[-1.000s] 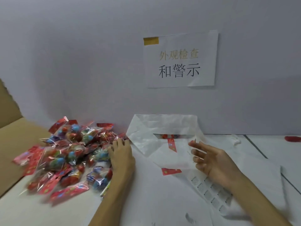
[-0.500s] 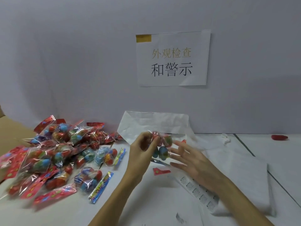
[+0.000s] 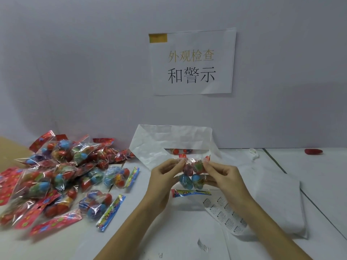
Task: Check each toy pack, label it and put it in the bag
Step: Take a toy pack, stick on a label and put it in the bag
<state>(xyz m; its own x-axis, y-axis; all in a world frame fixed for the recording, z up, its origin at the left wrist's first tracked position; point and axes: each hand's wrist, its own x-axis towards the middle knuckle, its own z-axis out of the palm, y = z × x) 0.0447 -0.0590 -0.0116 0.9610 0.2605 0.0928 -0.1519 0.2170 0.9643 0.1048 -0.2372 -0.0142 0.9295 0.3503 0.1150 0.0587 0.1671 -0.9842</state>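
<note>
Toy packs pile [image 3: 56, 177] lies left of the bag [image 3: 169, 139], label sheet [image 3: 225, 214] before it

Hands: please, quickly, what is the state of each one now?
Left hand: fingers pinch the toy pack at its upper left edge.
Right hand: fingers pinch the same pack at its upper right edge.

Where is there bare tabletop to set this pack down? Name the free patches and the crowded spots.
Free: the strip of table between the pile of toy packs and the left hand; also the far right, beyond the white bag, short of the small red piece. Crowded: the whole left side under the pile, and the label sheet under the right hand.
</note>
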